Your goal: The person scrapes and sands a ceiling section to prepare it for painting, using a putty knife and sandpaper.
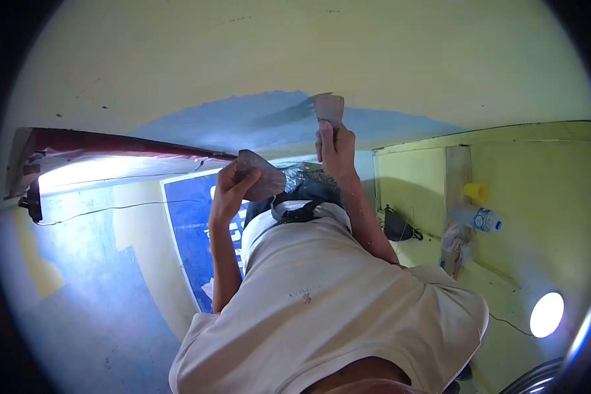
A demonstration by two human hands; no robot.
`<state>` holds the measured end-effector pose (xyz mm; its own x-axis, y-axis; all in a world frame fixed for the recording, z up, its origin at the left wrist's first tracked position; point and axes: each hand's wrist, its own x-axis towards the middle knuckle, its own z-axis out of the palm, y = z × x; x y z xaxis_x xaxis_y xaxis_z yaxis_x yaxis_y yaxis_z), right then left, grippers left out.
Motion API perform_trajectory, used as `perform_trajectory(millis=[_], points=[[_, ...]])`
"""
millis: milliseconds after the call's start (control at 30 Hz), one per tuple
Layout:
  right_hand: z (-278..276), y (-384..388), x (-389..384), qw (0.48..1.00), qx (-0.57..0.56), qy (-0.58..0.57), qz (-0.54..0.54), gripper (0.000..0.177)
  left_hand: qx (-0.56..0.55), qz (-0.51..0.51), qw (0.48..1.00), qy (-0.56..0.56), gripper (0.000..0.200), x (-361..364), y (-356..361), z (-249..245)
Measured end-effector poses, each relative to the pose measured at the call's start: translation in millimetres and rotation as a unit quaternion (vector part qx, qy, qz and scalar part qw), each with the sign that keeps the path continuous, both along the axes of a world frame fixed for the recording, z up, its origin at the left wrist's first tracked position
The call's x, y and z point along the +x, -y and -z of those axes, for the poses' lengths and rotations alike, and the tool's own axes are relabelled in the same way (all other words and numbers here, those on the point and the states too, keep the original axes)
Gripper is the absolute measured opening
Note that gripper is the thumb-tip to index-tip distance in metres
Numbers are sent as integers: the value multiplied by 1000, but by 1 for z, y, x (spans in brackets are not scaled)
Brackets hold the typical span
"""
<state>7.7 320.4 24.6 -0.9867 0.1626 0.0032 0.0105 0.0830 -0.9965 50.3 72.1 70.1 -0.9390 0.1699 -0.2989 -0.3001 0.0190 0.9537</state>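
Neither of my hands is in view. Just in front of me a person in a white T-shirt (pixel 322 308) stands with their back to me and both arms raised. Their right hand (pixel 337 148) presses a wide putty knife (pixel 329 108) against the pale yellow surface overhead, at the edge of a blue-grey patch (pixel 256 121). Their left hand (pixel 228 190) holds a second flat blade (pixel 261 174) with grey paste on it, close to their head.
A blue board (pixel 194 230) leans on the wall at left under a bright opening. On a yellow ledge at right are a plastic bottle (pixel 477 218), a yellow cup (pixel 477 191), a black bag (pixel 397 226) and a round lit lamp (pixel 547 314).
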Motion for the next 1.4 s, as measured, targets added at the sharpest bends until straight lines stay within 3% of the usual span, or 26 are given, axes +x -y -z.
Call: perform_trajectory(millis=[67,233,333,633,733,833,967,1100,1133,1233,1367,1400], points=[[15,-4,2,1000,1,1,-7,37,-1,-9,1000,-15,21,-1,2,9],[-20,17,-2,998,-37,-34,28,39,8,-6,1000,13,21,-2,6,11],[-5,12,7,999,-45,24,12,40,8,6,1000,-6,21,-9,14,15],[3,24,10,991,-126,18,44,41,21,30,999,4,19,-20,25,18],[1,28,4,995,-84,-5,52,42,-9,54,998,-6,18,-18,31,17],[-8,28,13,987,-135,64,54,43,7,53,999,-6,18,-29,39,16],[-9,33,6,987,-147,5,59,40,-2,60,998,0,16,-30,45,19],[8,26,13,978,-203,29,27,43,8,75,997,-28,16,-37,46,16],[-16,32,7,984,-177,4,33,44,8,83,996,-32,16,-39,49,25],[-8,30,4,988,-151,-16,31,44,-10,106,994,-17,16,-40,55,30],[-35,42,9,981,-177,22,75,44,14,95,995,-10,17,-38,55,28],[-26,40,7,991,-123,6,60,47,20,97,995,0,18,-37,56,28]])
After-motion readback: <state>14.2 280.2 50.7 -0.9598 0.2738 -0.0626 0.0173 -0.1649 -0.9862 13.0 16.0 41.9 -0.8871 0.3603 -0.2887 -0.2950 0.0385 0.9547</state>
